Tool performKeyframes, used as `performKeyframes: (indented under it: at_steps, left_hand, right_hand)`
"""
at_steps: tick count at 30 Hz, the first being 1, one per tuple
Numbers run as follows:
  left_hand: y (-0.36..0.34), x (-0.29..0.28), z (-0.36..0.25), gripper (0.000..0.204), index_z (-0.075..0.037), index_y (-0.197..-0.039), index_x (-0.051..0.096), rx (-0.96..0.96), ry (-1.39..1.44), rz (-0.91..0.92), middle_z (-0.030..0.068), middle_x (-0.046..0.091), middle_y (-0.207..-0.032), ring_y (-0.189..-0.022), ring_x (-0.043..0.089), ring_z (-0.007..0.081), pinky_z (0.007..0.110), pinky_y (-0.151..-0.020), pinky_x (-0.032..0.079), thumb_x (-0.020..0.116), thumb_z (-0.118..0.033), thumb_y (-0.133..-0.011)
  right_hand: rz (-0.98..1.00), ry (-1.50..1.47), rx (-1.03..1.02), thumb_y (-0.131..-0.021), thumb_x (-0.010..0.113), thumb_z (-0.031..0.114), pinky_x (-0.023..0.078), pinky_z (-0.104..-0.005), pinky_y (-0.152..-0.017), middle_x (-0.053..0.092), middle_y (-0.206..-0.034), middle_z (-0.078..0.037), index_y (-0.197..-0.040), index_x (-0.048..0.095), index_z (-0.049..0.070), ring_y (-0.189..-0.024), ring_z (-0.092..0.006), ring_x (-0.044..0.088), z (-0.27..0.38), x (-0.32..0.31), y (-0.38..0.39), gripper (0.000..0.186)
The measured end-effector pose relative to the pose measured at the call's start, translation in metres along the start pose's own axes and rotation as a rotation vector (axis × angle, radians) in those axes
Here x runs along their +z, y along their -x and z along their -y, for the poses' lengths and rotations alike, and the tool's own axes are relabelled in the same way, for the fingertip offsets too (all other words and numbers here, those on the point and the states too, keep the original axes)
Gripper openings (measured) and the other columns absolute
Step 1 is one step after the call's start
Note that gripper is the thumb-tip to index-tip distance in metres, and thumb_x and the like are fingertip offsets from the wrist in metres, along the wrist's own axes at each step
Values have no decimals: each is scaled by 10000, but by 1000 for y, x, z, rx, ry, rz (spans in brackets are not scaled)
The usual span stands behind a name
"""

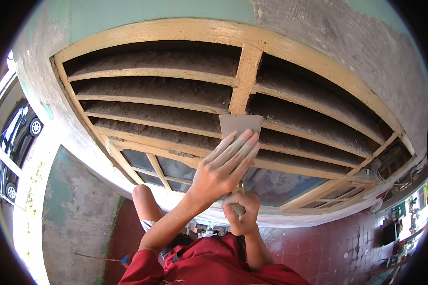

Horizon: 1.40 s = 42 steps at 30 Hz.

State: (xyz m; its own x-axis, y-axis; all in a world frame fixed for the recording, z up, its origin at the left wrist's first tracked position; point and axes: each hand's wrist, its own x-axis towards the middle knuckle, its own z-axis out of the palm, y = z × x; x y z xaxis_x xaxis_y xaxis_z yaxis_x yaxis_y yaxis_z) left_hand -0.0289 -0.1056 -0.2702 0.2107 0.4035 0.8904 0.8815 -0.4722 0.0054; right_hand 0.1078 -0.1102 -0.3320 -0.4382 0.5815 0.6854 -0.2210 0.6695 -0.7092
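Observation:
A wide-bladed scraper (pixel 228 123) stands upright against the wooden centre post (pixel 246 76) of a louvred vent frame, its broad edge uppermost. My right hand (pixel 245 212) is closed around its handle, lower down near my chest. Flat on the blade's face lies my left hand (pixel 226 166), fingers stretched out and pale with dust. The post and slats wear yellowish, worn paint. Dark dust and flakes cover the slats (pixel 157 89) on both sides of the post. The lower part of the blade is hidden behind my left hand.
Below the vent run windows with glass panes (pixel 280 185). Patchy, scraped wall (pixel 314 23) surrounds the frame. A knee (pixel 142 194) shows at left, above a red tiled floor (pixel 318 244). Dark cars (pixel 19 137) stand outside at far left; assorted items (pixel 399 228) are at right.

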Motion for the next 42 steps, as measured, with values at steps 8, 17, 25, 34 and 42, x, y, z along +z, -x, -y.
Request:
performKeyframes:
  at_steps: [8,17,25,34,42]
  left_hand:
    - [9,-11,11,426,-2,-1189,679,14,29,24,117,669,-1283,-1251,611,297,465,-1049,513,715,-83,-771]
    - [20,-21,21,418,-9,-1194,683,15,47,-5,104,665,-1294,-1252,613,270,437,-1053,510,699,-73,-781]
    - [-12,-23,40,477,28,-1277,628,165,52,-90,142,601,-1382,-1311,562,288,429,-1113,452,649,-97,-818]
    - [-110,-16,46,595,18,-1360,554,373,-39,-322,125,585,-1398,-1307,560,276,397,-1120,456,651,-103,-786]
    - [-124,-4,52,546,47,-1306,589,360,-161,-381,150,592,-1381,-1305,556,291,399,-1125,434,649,-127,-793]
  right_hand:
    - [-30,12,-13,-824,594,94,385,-263,-462,562,-565,-37,-731,594,25,-453,-119,517,-16,13,9,116]
    - [-14,-5,-45,-857,578,139,386,-268,-461,569,-570,-46,-746,589,19,-462,-120,508,-18,31,11,163]
    - [-112,250,-172,-899,570,116,386,-269,-452,561,-583,-35,-780,576,20,-468,-106,504,14,41,-28,153]
    - [-455,-63,-73,-1032,449,135,338,-191,-394,534,-747,-49,-1486,217,42,-480,-57,430,56,51,-100,518]
    - [-347,-3,-97,-1026,416,116,344,-180,-405,590,-817,-65,-1596,46,51,-521,-33,449,55,27,-113,684]
